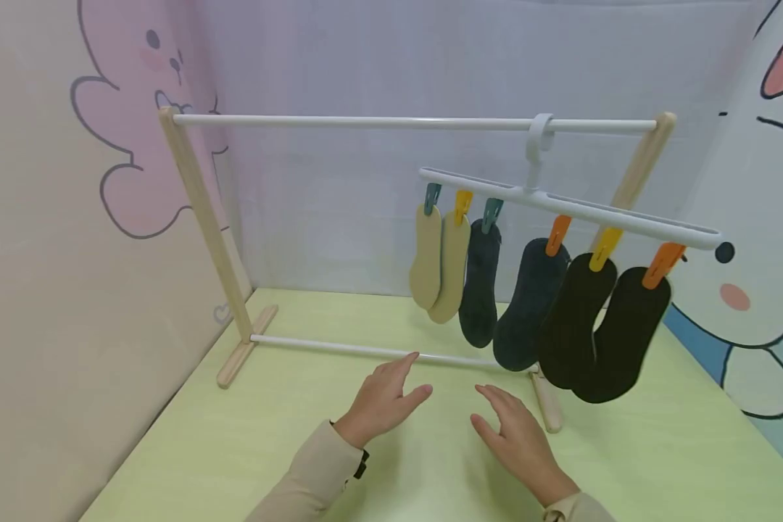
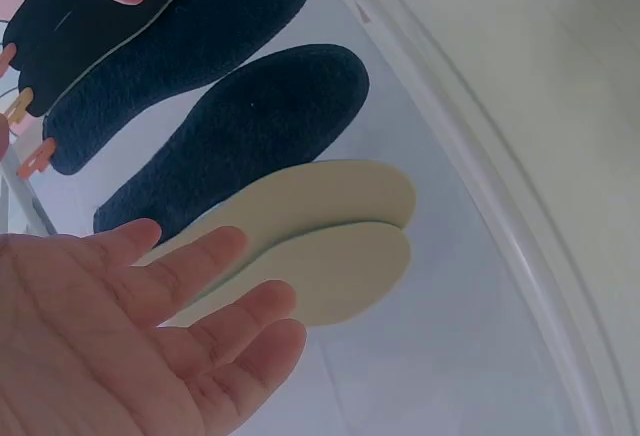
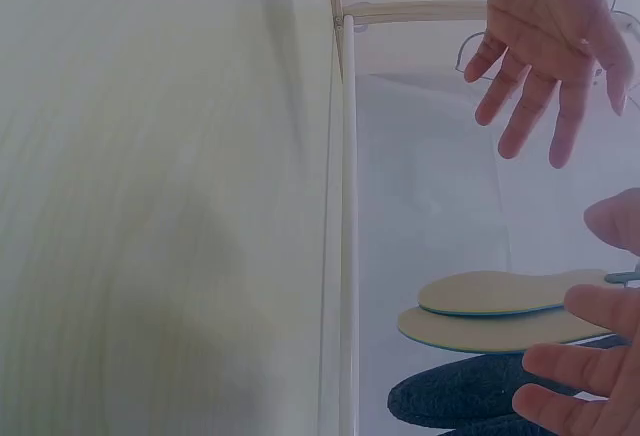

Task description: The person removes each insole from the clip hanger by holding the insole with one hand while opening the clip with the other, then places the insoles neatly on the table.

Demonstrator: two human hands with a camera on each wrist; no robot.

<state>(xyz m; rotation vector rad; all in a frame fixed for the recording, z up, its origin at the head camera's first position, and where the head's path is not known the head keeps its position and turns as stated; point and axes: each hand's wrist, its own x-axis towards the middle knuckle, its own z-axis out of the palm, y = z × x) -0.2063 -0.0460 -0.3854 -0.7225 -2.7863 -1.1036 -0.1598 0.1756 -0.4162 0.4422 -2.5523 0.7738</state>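
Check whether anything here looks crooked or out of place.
The white hanger looks askew: in the head view it slants down rightward instead of running parallel to the upper rod. No spill shows.

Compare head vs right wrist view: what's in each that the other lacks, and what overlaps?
Head only: top rod, hook, black insoles, orange clips, yellow clips.

Right wrist only: the palm of the left hand; head shows its back.

Both: each hand, including the right hand, plus lower rod, beige insoles, navy insoles and table.
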